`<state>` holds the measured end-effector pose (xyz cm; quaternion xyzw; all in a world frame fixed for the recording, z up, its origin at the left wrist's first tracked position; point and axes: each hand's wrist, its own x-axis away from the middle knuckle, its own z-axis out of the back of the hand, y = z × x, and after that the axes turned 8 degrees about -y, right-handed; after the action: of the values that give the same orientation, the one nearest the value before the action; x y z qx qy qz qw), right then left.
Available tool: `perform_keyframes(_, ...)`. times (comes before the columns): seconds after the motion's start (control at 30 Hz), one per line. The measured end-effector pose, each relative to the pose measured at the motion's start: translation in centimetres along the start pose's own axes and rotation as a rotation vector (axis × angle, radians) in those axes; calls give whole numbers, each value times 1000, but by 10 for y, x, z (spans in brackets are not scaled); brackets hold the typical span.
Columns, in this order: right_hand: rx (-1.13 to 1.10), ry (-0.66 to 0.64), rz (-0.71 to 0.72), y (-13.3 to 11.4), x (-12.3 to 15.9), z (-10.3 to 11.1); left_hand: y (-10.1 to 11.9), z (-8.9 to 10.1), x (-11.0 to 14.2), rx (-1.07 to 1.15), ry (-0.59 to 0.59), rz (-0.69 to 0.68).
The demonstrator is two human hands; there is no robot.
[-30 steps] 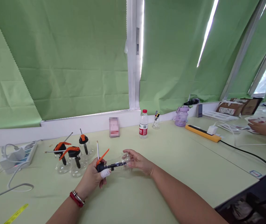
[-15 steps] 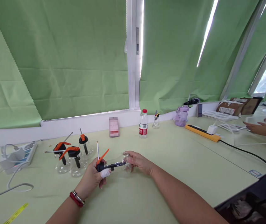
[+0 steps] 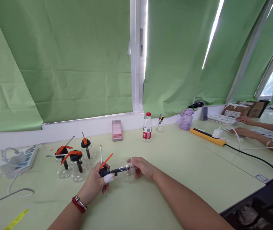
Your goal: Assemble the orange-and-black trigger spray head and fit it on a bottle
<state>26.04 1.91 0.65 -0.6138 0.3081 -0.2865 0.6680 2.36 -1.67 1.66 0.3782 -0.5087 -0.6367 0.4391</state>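
Observation:
A clear pump oil can [image 3: 120, 171] with a black head, an orange lever [image 3: 106, 160] and a thin metal spout [image 3: 101, 154] lies sideways between my hands above the table. My left hand [image 3: 98, 180] is closed around its black head, the thumb wrapped in white tape. At the can's clear base, my right hand [image 3: 143, 166] grips with the thumb and fingers. A dark tube shows inside the can. To the left stand three similar oil cans [image 3: 77, 164] upright, with black heads and orange levers.
A pinkish box [image 3: 117, 131], a red-capped water bottle [image 3: 147, 127] and a small jar [image 3: 160, 127] stand by the wall. Further right are a purple bottle [image 3: 186, 119] and a yellow power strip [image 3: 208, 136]. Another person's hands [image 3: 244, 131] touch papers. Cables and a white power strip [image 3: 18, 163] lie left.
The oil can has shifted very slightly to the right in my hands. My right-hand fingers have moved a little on its base. The other person's hands have moved left onto the papers.

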Motion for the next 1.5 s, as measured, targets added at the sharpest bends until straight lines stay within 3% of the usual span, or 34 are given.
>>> perform_keyframes(0.77,-7,-12,-117,8,-4,1,4,-2,2,-24,-10,8)
perform_keyframes(1.07,-157,-81,110,-1,5,1,5,0,1,2,49,10)
perform_keyframes(1.5,-114,-36,42,-1,2,0,9,-3,3,18,46,-3)
